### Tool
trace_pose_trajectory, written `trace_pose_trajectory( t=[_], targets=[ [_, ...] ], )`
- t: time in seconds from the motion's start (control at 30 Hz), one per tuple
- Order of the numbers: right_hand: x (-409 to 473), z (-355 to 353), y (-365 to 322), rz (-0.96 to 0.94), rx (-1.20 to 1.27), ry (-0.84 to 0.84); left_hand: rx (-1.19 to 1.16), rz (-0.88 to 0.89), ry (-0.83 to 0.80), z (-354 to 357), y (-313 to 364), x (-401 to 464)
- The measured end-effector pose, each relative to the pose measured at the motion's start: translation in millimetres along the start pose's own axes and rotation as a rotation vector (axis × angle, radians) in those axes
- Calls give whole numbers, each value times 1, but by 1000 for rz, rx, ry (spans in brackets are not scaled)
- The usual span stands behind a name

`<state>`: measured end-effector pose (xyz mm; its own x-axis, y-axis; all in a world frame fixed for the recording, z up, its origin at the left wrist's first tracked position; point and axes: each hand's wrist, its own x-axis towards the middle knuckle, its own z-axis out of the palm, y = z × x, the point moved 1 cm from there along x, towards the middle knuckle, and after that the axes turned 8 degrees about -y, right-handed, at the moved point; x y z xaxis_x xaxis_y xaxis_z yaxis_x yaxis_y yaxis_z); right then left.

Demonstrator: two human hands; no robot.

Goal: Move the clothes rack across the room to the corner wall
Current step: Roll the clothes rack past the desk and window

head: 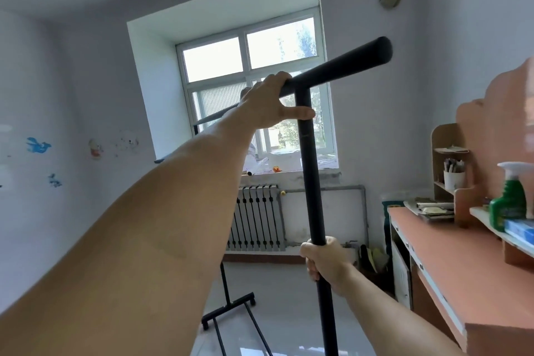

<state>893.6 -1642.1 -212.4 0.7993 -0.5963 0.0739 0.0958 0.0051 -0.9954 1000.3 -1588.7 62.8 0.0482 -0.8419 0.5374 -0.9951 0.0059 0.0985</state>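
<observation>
The black metal clothes rack (310, 182) stands right in front of me, its near upright post running down the middle of the view. The top bar ends at the upper right and stretches away to the left. My left hand (270, 104) grips the top bar just left of the joint, thumb resting against the post. My right hand (325, 261) is wrapped around the upright lower down. The far foot of the rack, with small castors, rests on the pale tiled floor (274, 298). No clothes hang on it.
A window (254, 81) with a cluttered sill and a radiator (257, 217) below it are ahead. An orange desk (450, 263) with shelves and a green spray bottle (510, 196) lines the right side. The left wall (37, 147) carries stickers.
</observation>
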Motion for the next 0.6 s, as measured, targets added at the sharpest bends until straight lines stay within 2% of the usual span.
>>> trace_pose_trajectory(
  t=[0.33, 0.6],
  targets=[
    [138, -99, 1, 1, 5, -119, 52, -89, 43, 78, -45, 127],
    [222, -146, 8, -19, -1, -179, 167, -130, 62, 119, -78, 197]
  ],
)
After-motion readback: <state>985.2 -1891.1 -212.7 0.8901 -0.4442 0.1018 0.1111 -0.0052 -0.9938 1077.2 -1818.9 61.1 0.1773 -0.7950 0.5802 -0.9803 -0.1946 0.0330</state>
